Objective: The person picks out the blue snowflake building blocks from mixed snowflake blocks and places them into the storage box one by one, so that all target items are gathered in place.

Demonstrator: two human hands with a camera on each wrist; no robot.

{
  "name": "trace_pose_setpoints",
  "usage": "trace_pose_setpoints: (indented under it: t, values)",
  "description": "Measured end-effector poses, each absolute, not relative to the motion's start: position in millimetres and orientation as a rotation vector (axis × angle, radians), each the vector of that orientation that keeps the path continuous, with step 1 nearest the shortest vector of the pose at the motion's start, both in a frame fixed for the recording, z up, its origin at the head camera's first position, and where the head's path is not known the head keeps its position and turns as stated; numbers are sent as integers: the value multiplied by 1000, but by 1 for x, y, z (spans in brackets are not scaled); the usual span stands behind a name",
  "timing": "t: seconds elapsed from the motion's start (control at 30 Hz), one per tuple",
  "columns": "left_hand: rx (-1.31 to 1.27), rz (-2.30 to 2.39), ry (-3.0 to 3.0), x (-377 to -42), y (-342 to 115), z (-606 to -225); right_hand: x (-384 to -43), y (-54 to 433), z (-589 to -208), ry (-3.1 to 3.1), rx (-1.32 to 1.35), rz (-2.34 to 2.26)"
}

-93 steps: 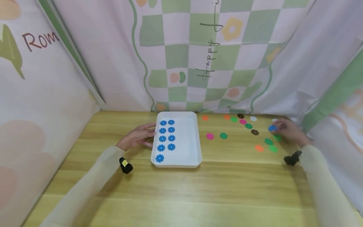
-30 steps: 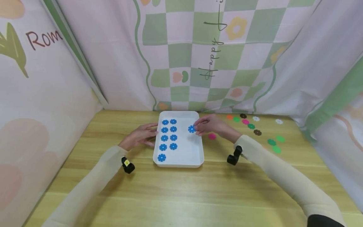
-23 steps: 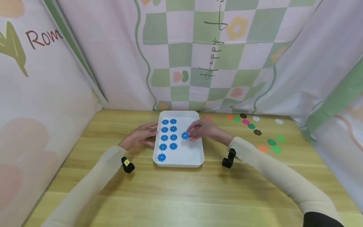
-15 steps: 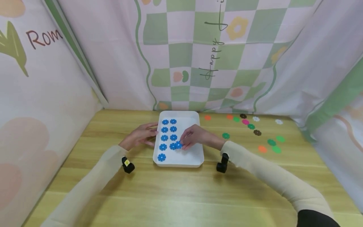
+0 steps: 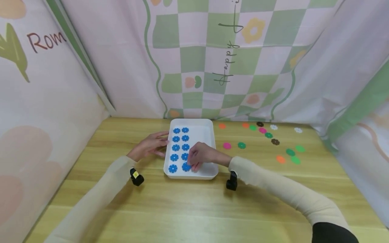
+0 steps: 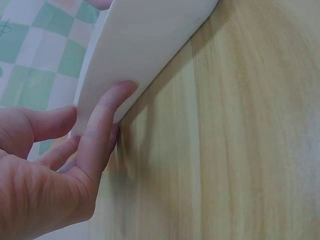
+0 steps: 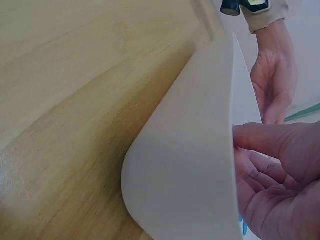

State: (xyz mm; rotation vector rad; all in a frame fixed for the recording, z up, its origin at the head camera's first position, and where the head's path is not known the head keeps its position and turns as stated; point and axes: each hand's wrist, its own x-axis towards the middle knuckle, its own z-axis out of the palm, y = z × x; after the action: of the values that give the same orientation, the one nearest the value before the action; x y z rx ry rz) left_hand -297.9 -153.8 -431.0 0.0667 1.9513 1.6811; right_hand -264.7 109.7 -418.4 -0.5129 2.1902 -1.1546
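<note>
A white rectangular tray (image 5: 202, 130) stands on the wooden table, holding two columns of blue flower-shaped discs (image 5: 176, 138) along its left half. My right hand (image 5: 201, 155) reaches over the tray's right side. Its fingertips pinch the right edge of the blue flower-shaped disc (image 5: 186, 166) at the near end of the second column. In the right wrist view the tray wall (image 7: 185, 140) hides those fingertips. My left hand (image 5: 150, 144) lies at the tray's left side, fingers spread. The left wrist view shows its fingertips against the tray's outer wall (image 6: 135, 45).
Right of the tray lie loose flower-shaped discs: pink (image 5: 227, 145), green (image 5: 241, 145), orange (image 5: 281, 159), brown (image 5: 275, 141) and white (image 5: 298, 130), among several others. A printed curtain (image 5: 194, 60) borders the table's back edge.
My right hand has carried a blue flower-shaped disc from the table's right side into the tray, then down to the near end of the second column. My left hand has stayed at the tray.
</note>
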Motion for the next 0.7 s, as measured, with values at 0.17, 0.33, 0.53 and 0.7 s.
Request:
trace_pose_setpoints:
  t: [0.17, 0.33, 0.53, 0.7]
  values:
    - [77, 1677, 1955, -297, -154, -430, -263, 106, -418, 2239, -528, -1098]
    - [47, 1667, 1965, -297, -151, -429, -261, 106, -417, 2289, -557, -1054]
    - [13, 1641, 2009, -297, -147, -426, -262, 108, -416, 2344, -642, -1003]
    - [-4, 1627, 2043, -297, -145, -426, -267, 114, -413, 2397, -648, -987]
